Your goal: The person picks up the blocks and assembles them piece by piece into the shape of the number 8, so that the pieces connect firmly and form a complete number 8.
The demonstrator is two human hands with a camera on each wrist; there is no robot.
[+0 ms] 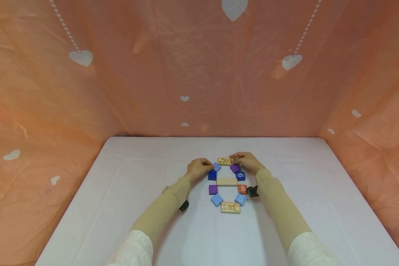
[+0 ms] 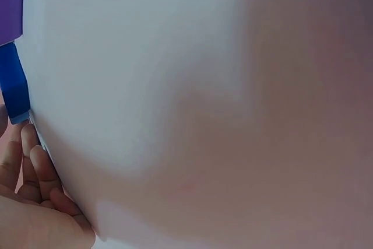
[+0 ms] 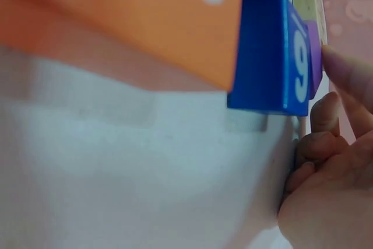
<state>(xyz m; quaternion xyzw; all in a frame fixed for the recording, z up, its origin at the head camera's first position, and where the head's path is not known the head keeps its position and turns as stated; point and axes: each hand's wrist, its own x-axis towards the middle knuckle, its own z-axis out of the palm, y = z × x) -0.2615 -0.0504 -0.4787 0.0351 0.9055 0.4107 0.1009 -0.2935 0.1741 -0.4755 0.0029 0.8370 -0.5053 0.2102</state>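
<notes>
In the head view, a ring of small blocks lies on the table, with a plain wooden block [image 1: 227, 181] across its middle. My left hand [image 1: 198, 169] pinches a light blue block [image 1: 217, 167] at the ring's upper left, just beyond a dark blue block [image 1: 212, 175]. At the top, the fingertips of my right hand [image 1: 247, 162] hold the right end of a printed wooden block [image 1: 224, 161]. Below those fingers sits a purple block [image 1: 235, 168], beside a dark blue block marked 6 [image 3: 265, 56]. My right fingertips are partly hidden behind the purple block in the right wrist view.
An orange block marked B [image 1: 242, 189], another purple block [image 1: 213, 190], two light blue blocks [image 1: 217, 200] and a second printed wooden block [image 1: 230, 208] form the nearer half. A white cloth covers the table [image 1: 136, 159]. Orange sheeting [image 1: 199, 74] hangs around it.
</notes>
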